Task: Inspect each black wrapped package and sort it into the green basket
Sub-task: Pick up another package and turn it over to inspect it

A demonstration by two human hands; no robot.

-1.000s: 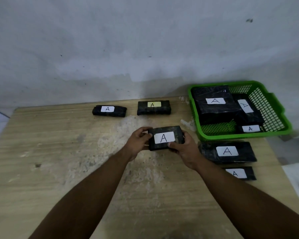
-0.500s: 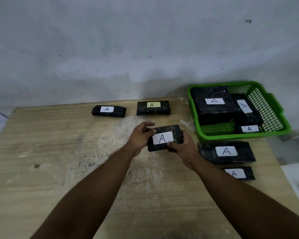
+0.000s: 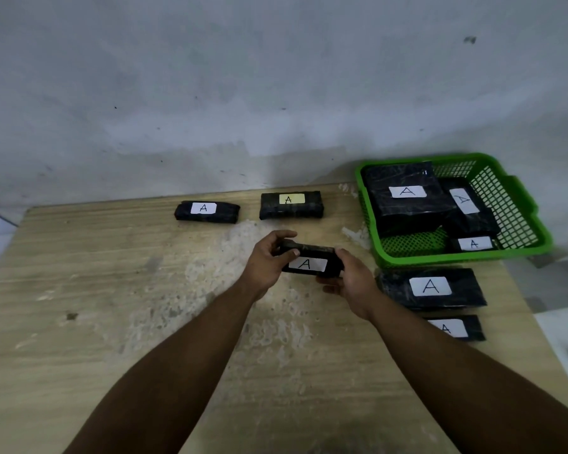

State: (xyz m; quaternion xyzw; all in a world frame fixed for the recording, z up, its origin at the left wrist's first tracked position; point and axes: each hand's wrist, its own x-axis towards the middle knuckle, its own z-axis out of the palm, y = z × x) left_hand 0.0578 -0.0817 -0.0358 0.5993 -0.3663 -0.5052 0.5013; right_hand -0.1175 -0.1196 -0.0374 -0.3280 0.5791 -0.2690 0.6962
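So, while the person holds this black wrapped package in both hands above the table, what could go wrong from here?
1. The left hand and right hand pinch only the ends of the held black wrapped package; it might slip onto the wooden table.
2. The green plastic basket already holds three packages, so another may land tilted on them.
3. The basket seems to overhang the table's right edge; a hard drop could shift it.
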